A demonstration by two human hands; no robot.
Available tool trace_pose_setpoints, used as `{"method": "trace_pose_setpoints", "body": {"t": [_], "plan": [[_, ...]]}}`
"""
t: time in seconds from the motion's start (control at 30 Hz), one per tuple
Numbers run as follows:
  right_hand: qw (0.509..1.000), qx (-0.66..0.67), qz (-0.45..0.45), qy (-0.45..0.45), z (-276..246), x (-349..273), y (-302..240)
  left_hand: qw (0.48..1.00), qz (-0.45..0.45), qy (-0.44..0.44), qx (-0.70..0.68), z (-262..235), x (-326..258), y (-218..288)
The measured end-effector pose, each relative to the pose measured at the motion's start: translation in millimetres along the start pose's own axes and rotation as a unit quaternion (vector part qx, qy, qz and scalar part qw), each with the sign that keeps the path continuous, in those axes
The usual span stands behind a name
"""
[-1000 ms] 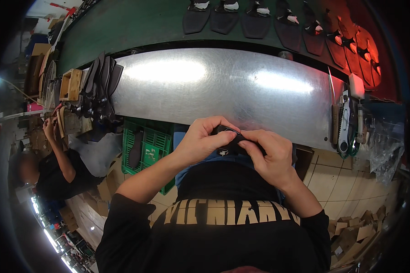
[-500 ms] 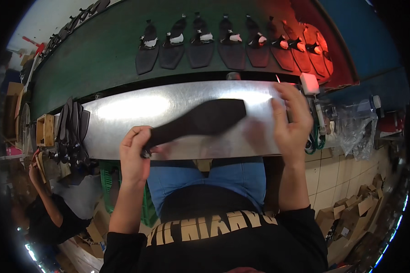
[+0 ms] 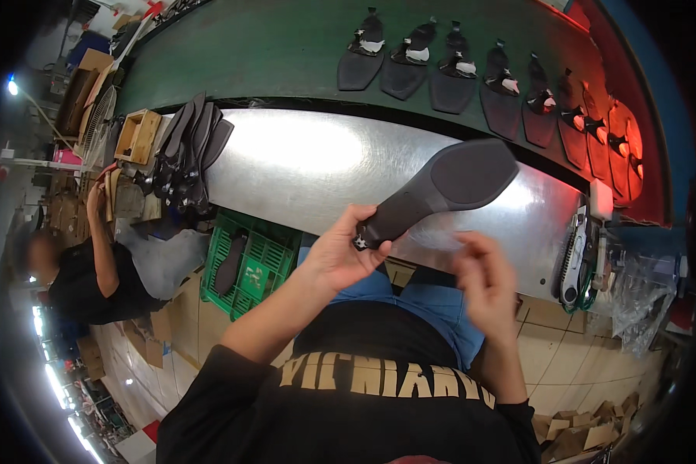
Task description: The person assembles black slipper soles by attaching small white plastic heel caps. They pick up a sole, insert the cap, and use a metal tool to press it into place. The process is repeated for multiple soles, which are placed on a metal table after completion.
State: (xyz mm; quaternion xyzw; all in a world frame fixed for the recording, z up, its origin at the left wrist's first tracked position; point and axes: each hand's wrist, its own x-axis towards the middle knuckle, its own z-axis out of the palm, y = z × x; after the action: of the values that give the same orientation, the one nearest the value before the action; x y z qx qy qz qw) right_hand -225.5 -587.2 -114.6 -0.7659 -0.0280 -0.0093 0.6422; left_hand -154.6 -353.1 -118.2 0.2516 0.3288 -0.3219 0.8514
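Observation:
My left hand [image 3: 340, 249] is closed round the narrow heel end of a black shoe sole [image 3: 468, 176]. The sole is tilted, its broad square toe up and to the right, over the metal ledge. A smooth inset panel shows on its wide part. Just below the sole, my right hand [image 3: 483, 282] is blurred, its fingers bent and drawn together. A wisp of clear plastic film [image 3: 435, 237] runs from its fingertips toward the sole. Whether the film still touches the sole I cannot tell.
Beyond the shiny metal ledge [image 3: 286, 158], a green conveyor belt [image 3: 232, 58] carries a row of black sandals [image 3: 450, 81], red-lit at right. More soles [image 3: 185, 155] are piled left, near a wooden box [image 3: 138, 136]. A green crate [image 3: 274, 267] stands below; a utility knife [image 3: 572, 263] lies right. Another person [image 3: 93, 263] works at left.
The sole has swung upward and turned, so its inset panel now shows. My right hand has come down and inward from the ledge's right end, its fingers closing. The whole view has turned.

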Motion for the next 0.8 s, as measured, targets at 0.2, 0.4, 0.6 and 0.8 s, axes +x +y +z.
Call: {"method": "trace_pose_setpoints", "body": {"t": [0.2,0.4,0.6,0.8], "plan": [[0.988,0.135,0.075,-0.030,55.1,-5.7,0.4,0.999,-0.015,-0.009,-0.051,11.0,9.5,-23.5],[0.996,0.083,-0.022,0.030,62.4,-3.6,10.9,0.996,0.040,-0.065,-0.049,11.7,8.7,-35.1],[0.988,0.143,0.044,0.033,63.0,-2.5,9.1,0.992,0.123,0.018,0.014,12.8,14.1,-40.8],[0.994,0.025,-0.040,0.096,72.7,-0.2,12.1,0.988,0.146,-0.016,0.054,13.6,19.6,-45.0]]}}
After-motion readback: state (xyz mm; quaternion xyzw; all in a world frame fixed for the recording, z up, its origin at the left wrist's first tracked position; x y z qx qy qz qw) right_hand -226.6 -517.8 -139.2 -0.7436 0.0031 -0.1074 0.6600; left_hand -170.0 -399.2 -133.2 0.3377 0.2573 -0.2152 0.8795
